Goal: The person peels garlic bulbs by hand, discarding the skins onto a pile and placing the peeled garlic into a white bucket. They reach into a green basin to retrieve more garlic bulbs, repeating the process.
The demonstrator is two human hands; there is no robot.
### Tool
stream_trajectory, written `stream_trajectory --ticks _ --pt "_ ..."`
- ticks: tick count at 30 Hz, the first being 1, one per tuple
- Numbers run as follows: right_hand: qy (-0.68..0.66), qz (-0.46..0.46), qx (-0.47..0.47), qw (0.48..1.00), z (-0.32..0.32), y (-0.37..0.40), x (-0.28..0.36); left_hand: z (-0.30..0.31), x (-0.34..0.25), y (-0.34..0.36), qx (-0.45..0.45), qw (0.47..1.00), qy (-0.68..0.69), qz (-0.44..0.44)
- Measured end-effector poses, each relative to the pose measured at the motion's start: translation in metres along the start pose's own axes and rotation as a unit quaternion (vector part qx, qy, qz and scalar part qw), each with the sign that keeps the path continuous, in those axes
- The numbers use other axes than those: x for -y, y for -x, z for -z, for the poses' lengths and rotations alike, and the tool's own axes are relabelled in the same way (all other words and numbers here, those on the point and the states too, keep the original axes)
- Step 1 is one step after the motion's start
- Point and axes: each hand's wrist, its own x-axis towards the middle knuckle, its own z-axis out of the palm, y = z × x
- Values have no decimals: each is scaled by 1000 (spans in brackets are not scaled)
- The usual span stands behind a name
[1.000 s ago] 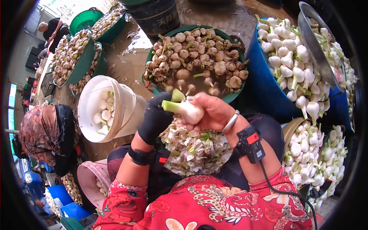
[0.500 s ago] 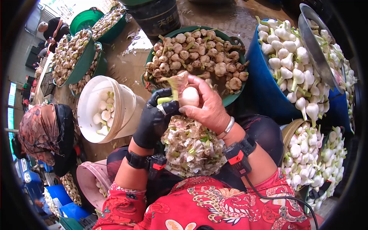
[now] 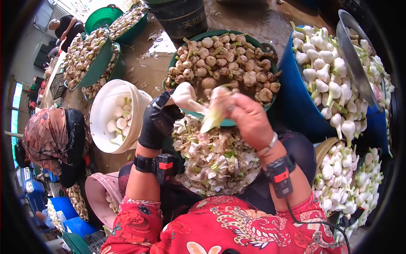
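A peeled white garlic bulb (image 3: 183, 95) is held by my left hand (image 3: 157, 120), which wears a black glove and is closed at the bulb's left side. My bare right hand (image 3: 250, 120) pinches a strip of garlic skin (image 3: 215, 111), pale green at its lower tip and blurred by motion. The strip overlaps the end of the bulb's stem. Under both hands lies a heap of garlic peelings (image 3: 218, 158), papery and mixed with green bits. Just beyond them, a green basin (image 3: 169, 73) holds brownish unpeeled garlic bulbs (image 3: 226, 57).
A white bucket (image 3: 139, 101) with some peeled bulbs stands at left, a pink bucket (image 3: 95, 186) below it. At right, a blue tub (image 3: 289, 80) brims with white garlic beside a metal pan (image 3: 355, 55). A dark bucket (image 3: 179, 21) stands behind; a person (image 3: 53, 139) sits at left.
My right hand has moved right and down, drawing skin off the bulb. The bulb now shows whiter in my left hand, which has shifted slightly left. The whole view has shifted a little.
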Motion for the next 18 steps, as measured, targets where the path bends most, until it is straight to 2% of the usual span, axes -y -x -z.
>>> stream_trajectory --ticks 2,6,8,10,11,12,14,15,16,17,18 --pt "-114 -77 -93 986 10 -1 24 18 10 -3 41 998 51 -25" --pt "-222 -65 -149 961 26 -5 29 -2 4 12 18 996 -15 -91" --pt "-100 -109 -98 984 34 -7 13 -4 0 12 5 999 32 -38" --pt "42 -189 79 978 26 0 2 -7 -3 12 31 996 75 -29" --pt "181 -153 195 952 26 1 -15 -8 -3 12 55 991 120 -22" --pt "204 -208 162 943 12 4 -15 -7 2 10 56 991 121 -18" --pt "264 -220 73 936 -4 5 -11 -5 14 7 78 992 -76 -63" --pt "330 -131 51 934 -8 4 -16 -8 20 10 88 823 -470 -305" --pt "391 -40 29 919 -10 4 -22 -10 24 14 89 824 -469 -303" --pt "406 23 10 914 -11 3 -29 -14 25 17 102 909 -341 -218" --pt "406 22 7 913 -8 2 -28 -23 21 20 112 965 -203 -126"
